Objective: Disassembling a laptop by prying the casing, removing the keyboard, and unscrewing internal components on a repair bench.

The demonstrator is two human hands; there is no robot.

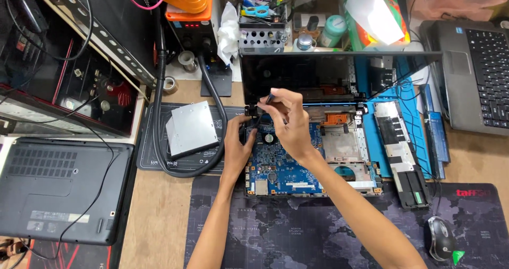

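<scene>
An opened laptop lies before me with its blue motherboard [286,168] bare and its dark screen [297,75] tilted back. My right hand [286,118] hovers over the board's upper left, pinching a thin dark tool [269,98] near the left hinge. My left hand [237,141] rests at the board's left edge, fingers curled on a small black part there; what it grips is hidden.
A silver optical drive [192,128] lies on a dark mat inside a looped black hose [159,115]. A closed grey laptop [55,187] sits left, another laptop [480,72] right. A long battery pack [400,152], a mouse [440,238] and a soldering station [188,19] surround.
</scene>
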